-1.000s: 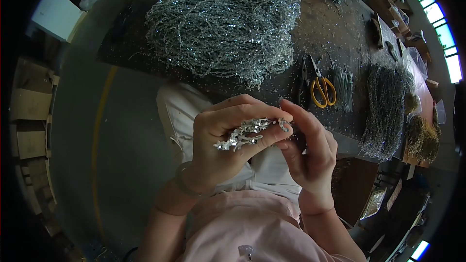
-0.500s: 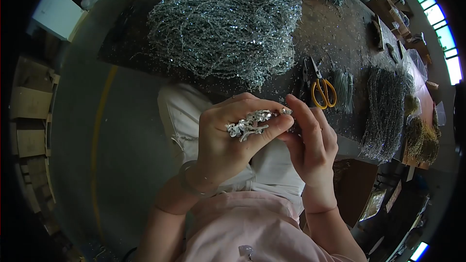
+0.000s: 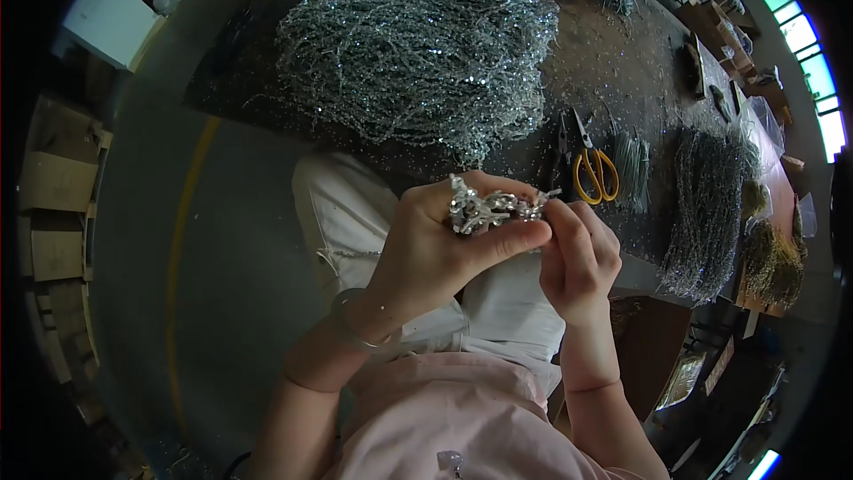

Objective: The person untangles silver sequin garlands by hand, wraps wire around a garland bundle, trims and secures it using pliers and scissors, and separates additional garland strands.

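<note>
Silvery glittered sprigs [image 3: 484, 210] lie bunched in my left hand [image 3: 435, 244], whose fingers curl round them above my lap. My right hand [image 3: 582, 258] meets it from the right, its fingertips pinched on the right end of the same sprigs. The far ends of the sprigs are hidden by the fingers. Beyond both hands, a large pile of glittery silver-green strands [image 3: 418, 53] covers the near part of the dark table [image 3: 586, 71]. Yellow-handled scissors [image 3: 593, 169] rest to the right of the pile, beside dark pliers [image 3: 562, 142].
Right of the scissors lie a bundle of thin green wires [image 3: 632, 169] and a long dark glittery bundle [image 3: 706, 213]. Golden strands [image 3: 775, 258] hang at the far right edge. Cardboard boxes [image 3: 58, 187] stand along the left, and a white box [image 3: 108, 16] is at upper left.
My left hand has shifted slightly right and turned, so more of the sprigs shows. The right fingertips have come down and closed on the sprigs' right end.
</note>
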Tool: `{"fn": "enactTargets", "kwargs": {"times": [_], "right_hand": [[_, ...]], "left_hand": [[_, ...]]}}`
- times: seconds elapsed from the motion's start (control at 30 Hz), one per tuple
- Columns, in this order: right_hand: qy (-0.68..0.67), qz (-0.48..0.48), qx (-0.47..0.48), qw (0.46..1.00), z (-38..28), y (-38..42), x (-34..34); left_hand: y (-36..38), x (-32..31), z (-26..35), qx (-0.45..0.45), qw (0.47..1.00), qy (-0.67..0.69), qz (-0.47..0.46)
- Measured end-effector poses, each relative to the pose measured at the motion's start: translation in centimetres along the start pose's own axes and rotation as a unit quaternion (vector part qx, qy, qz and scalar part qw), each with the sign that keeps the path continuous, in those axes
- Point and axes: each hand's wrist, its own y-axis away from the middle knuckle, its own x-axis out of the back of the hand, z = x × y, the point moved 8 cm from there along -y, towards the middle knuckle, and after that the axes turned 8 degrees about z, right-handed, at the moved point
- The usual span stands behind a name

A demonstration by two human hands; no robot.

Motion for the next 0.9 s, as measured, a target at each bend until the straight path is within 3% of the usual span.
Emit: {"fn": "enactTargets", "kwargs": {"times": [0.07,0.1,0.13,0.17,0.2,0.23,0.3,0.33,0.37,0.4,0.43,0.6,0.7,0.9], "right_hand": [[-0.072,0.04,-0.112,0.99,2.1,0.7,0.8],[-0.122,0.037,-0.236,0.963,3.8,2.1,0.8],[-0.121,0.038,-0.237,0.963,3.7,2.2,0.9],[-0.297,0.061,-0.338,0.891,4.6,3.1,0.3],[-0.459,0.083,-0.423,0.777,4.9,4.1,-0.8],[-0.477,0.094,-0.424,0.764,4.3,3.4,-1.2],[-0.547,0.101,-0.443,0.703,3.9,3.0,-2.2],[-0.577,0.096,-0.438,0.682,3.8,3.1,-2.5],[-0.576,0.097,-0.439,0.683,3.8,3.2,-2.4],[-0.647,0.086,-0.44,0.617,3.2,3.1,-2.8],[-0.712,0.075,-0.437,0.544,2.6,3.1,-3.2],[-0.697,0.035,-0.432,0.572,2.7,2.9,-2.5],[-0.654,0.006,-0.391,0.648,2.6,2.7,-1.5],[-0.639,-0.009,-0.356,0.681,2.3,1.5,-0.8]], "left_hand": [[-0.3,-0.1,0.5,-0.004,1.0,0.0,-0.022],[-0.4,-0.4,0.7,-0.007,0.999,0.0,-0.043],[-0.3,-0.5,0.8,-0.006,0.999,0.0,-0.046],[-0.1,-0.8,0.8,-0.014,0.998,-0.029,-0.054],[0.0,-1.1,0.8,-0.021,0.996,-0.057,-0.064],[0.0,-1.3,0.6,-0.019,0.996,-0.055,-0.068],[0.1,-2.1,1.2,-0.123,0.971,-0.184,-0.093],[0.0,-2.2,0.9,-0.124,0.971,-0.183,-0.095],[0.1,-2.7,1.3,-0.195,0.944,-0.246,-0.102],[0.4,-3.1,1.9,-0.264,0.907,-0.309,-0.106],[0.5,-3.1,2.2,-0.263,0.907,-0.311,-0.106],[1.0,-3.0,2.5,-0.173,0.945,-0.231,-0.151],[1.2,-3.0,2.8,-0.109,0.955,-0.174,-0.213],[1.0,-2.4,2.2,-0.118,0.953,-0.157,-0.229]]}}
